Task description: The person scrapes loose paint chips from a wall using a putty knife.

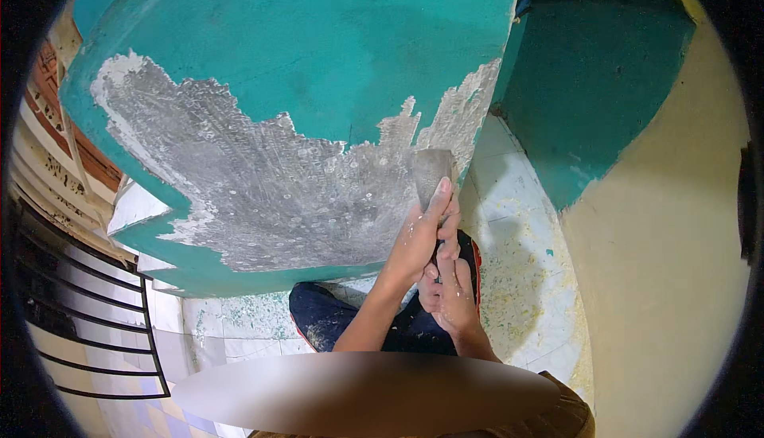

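A scraper (430, 174) with a wide, flat grey blade lies against the wall near its right edge. My left hand (415, 241) is closed round it just below the blade, one finger stretched along the metal. Lower down, my right hand (454, 299) is closed at the handle end; the fingers hide most of the handle. Pale dust and flakes cling to both hands. The teal painted wall (342, 48) has a large bare grey patch (278, 191) with ragged, whitish edges. The blade meets this patch at its right part.
Paint flakes litter the white tiled floor (509, 279) around my dark shoes (322, 311). A beige and teal wall (652, 263) stands close on the right. Black metal bars (87, 327) and a stair-like white edge (135, 207) are on the left.
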Tool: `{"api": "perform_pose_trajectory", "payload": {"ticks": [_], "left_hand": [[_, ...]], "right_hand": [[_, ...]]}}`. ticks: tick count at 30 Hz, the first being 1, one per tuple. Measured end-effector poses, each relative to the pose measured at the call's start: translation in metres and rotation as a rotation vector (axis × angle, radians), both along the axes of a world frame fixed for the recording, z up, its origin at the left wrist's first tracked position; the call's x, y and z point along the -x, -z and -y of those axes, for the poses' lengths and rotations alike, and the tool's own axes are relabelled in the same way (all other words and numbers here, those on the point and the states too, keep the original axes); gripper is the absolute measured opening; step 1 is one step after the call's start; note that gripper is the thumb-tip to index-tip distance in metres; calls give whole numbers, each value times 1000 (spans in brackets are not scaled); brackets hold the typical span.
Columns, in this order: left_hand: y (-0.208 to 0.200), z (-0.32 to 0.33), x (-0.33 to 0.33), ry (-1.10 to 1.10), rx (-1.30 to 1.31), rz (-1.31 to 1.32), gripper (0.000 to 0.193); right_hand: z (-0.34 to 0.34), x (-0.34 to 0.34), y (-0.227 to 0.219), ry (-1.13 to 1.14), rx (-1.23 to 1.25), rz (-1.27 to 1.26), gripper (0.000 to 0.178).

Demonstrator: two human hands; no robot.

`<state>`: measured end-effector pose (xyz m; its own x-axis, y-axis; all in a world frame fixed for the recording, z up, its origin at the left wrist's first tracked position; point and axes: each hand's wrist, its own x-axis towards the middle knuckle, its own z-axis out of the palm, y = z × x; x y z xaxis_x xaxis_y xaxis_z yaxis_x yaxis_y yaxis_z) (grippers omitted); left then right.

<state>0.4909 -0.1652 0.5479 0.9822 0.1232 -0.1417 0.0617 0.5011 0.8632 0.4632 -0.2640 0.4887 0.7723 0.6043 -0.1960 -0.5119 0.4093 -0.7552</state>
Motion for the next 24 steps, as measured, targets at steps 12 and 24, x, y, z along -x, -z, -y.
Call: {"api": "perform_pose_trajectory", "payload": {"ticks": [12, 24], "left_hand": [[-80, -3, -36, 73, -69, 246, 43], [-18, 4, -17, 3, -39, 78, 42]], "right_hand": [[-6, -37, -77, 97, -108, 173, 33], [5, -12, -36, 50, 51, 19, 35]]}}
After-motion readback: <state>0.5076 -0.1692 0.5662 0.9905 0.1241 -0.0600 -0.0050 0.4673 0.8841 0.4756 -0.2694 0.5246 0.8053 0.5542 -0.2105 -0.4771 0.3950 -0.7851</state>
